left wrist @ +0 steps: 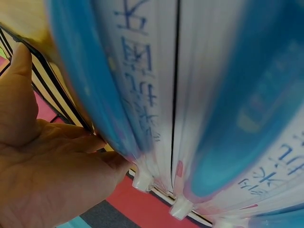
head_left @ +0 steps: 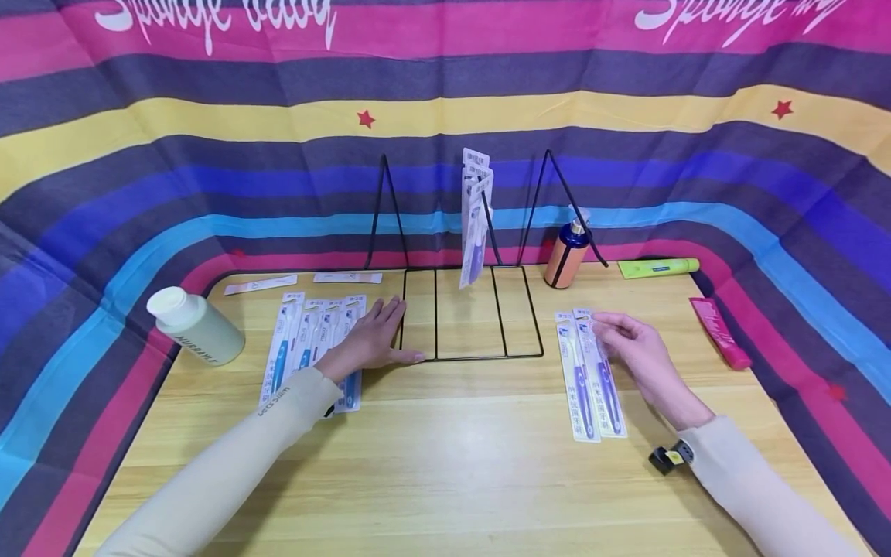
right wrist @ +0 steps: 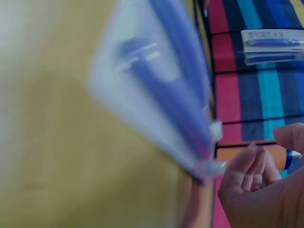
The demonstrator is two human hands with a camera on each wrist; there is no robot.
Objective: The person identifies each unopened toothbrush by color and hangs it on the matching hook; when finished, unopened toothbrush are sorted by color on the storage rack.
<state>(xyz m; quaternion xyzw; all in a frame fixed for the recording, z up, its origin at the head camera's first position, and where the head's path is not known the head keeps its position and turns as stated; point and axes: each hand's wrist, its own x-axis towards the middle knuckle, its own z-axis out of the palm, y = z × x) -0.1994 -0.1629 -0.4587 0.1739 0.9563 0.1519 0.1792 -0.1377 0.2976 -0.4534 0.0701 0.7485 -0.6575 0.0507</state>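
Observation:
My left hand point(head_left: 372, 336) lies with extended fingers at the left edge of a black wire rack point(head_left: 473, 358), thumb by its front corner. Under and beside that wrist are several packaged blue toothbrushes point(head_left: 281, 348), side by side on the table. Over the top end of two packaged purple toothbrushes point(head_left: 578, 379) is my right hand point(head_left: 636, 352), its fingertips right at the upper edge of the right-hand pack. The right wrist view shows a gap between thumb and bent fingers point(right wrist: 242, 173). Several more purple toothbrush packs point(head_left: 476, 209) hang from the rack's middle hook.
A pale green bottle point(head_left: 202, 333) stands at left, with two thin white packets point(head_left: 348, 278) behind the blue toothbrushes. An orange pump bottle point(head_left: 567, 259) stands right of the rack. Green point(head_left: 657, 268) and pink point(head_left: 720, 333) tubes lie farther right. Striped cloth point(head_left: 278, 178) walls the table.

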